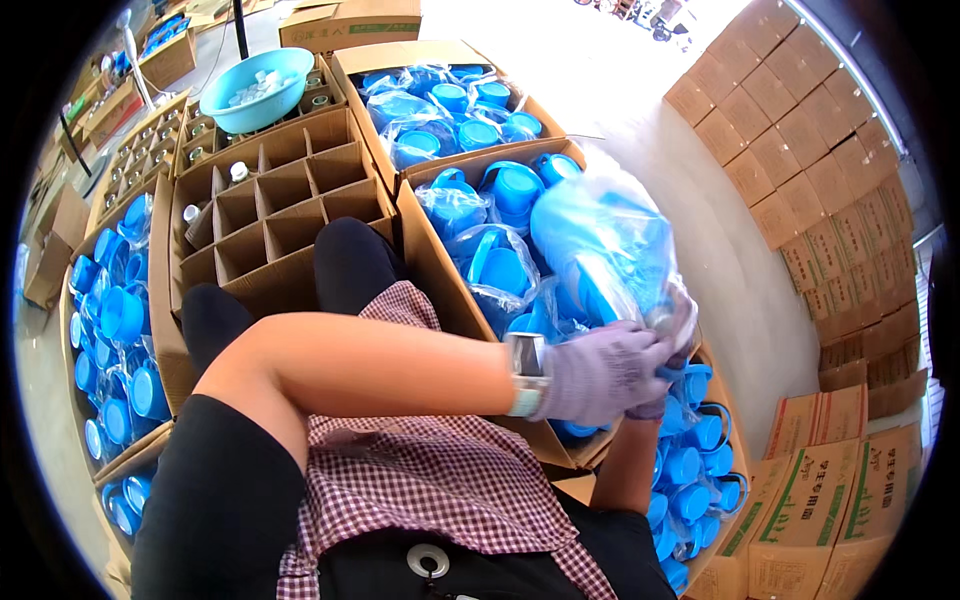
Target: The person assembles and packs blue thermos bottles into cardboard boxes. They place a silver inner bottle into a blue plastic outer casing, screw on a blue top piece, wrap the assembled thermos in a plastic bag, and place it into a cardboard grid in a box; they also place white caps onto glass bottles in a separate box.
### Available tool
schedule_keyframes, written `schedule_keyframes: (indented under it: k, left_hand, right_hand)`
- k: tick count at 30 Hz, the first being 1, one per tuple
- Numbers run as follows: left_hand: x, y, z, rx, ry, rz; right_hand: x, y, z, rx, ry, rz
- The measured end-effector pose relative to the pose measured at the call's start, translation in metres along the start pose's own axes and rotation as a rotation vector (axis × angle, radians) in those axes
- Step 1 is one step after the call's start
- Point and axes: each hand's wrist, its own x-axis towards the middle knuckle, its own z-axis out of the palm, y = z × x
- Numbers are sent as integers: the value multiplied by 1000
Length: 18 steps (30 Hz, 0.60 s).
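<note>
Both hands wear purple-grey knit gloves and meet at the right of the open box in front of me. My left hand (611, 367), with a watch at its wrist, reaches across my body and grips the lower edge of a clear plastic bag (622, 225). My right hand (681, 319) is partly hidden behind the bag and my left fingers, and clasps the same bag. Blue plastic shows through the bag, blurred in part. Below it, blue plastic cups with loop handles (499, 270), some in clear bags, fill a cardboard box (435, 240).
A divided carton (281, 281) with two white-capped bottles stands at my knees. Beyond it a light-blue basin (255, 112) holds small translucent pieces. More boxes of blue cups (124, 315) stand left, ahead and at the lower right. Stacked cartons (810, 465) line the right side.
</note>
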Motion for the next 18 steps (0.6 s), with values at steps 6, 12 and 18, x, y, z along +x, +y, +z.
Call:
schedule_keyframes:
  k: [6, 12, 18]
  left_hand:
    - [-79, -86, -17, -491, -254, 189]
    - [-165, -171, -70, -371, -45, -192]
    - [-312, -200, -121, -91, 62, -905]
  right_hand:
    - [89, 32, 60, -357, -474, -157]
    - [147, 167, 212, -615, -1012, -384]
    - [86, 247, 301, -537, -934, 356]
